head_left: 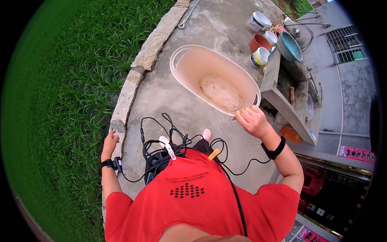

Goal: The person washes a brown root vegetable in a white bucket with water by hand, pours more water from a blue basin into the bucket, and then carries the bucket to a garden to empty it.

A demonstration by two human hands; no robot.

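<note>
My right hand [252,121] grips the rim of a large oval plastic tub [193,65] at its near right end, beside a handle slot. The tub's open top faces me, and brown stains and specks mark its bottom. At the left, my left hand [111,140] is held out over the stone edging [125,98] with nothing in it, its fingers apart. Both wrists wear black straps. Black cables [173,137] hang in loops at my waist, with a white clip [170,150] and an orange clip [213,154] on my red shirt.
Green plants [69,90] grow beyond the edging. At the upper right are paint buckets [260,57], a reddish-brown pot [259,42] and a blue-green basin [289,47] on a concrete sink [272,71]. An orange container [290,134] lies below the sink. A metal rod [190,13] lies on the concrete.
</note>
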